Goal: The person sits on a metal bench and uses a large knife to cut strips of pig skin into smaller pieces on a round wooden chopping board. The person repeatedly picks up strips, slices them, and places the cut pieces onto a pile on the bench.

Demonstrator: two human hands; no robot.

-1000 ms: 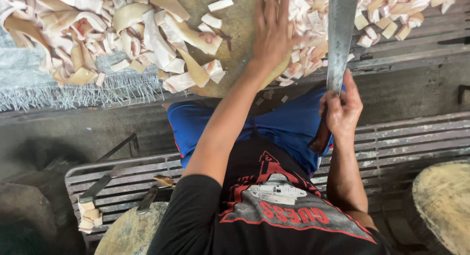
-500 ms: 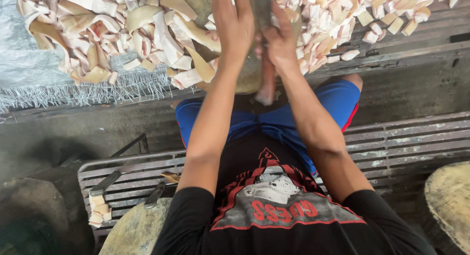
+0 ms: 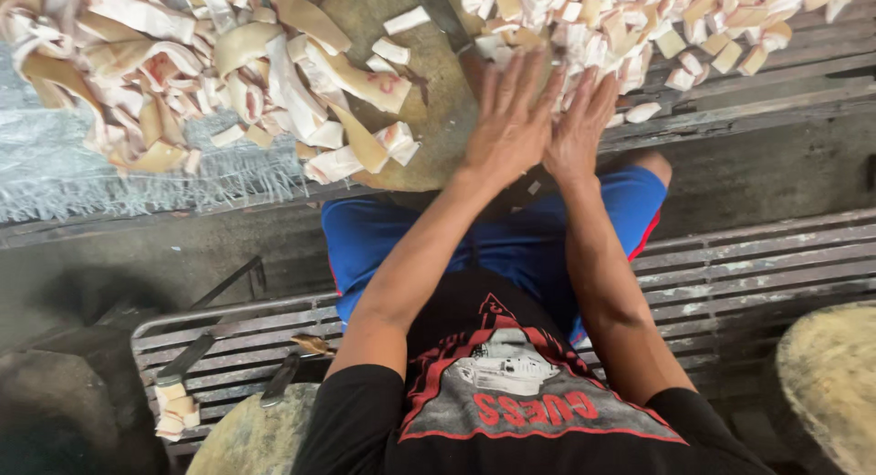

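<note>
Wooden slats (image 3: 748,265) sit under me, with a round chopping block (image 3: 429,92) in front. Big uncut strips (image 3: 274,83) wait on one side; a heap of small cut bits (image 3: 639,28) looks done. My left hand (image 3: 511,124) and right hand (image 3: 579,128) lie flat, fingers spread, pushing the bits, gripping nothing. No labels or signs show.

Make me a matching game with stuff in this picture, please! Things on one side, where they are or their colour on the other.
Things:
1. small cut pieces
2. long strips
3. shorts
4. both hands

Descriptions:
A. blue
B. piled at upper left
C. flat, side by side on the round block
D. heaped at upper right

Pairs: 1-D, 2-B, 3-A, 4-C
</note>
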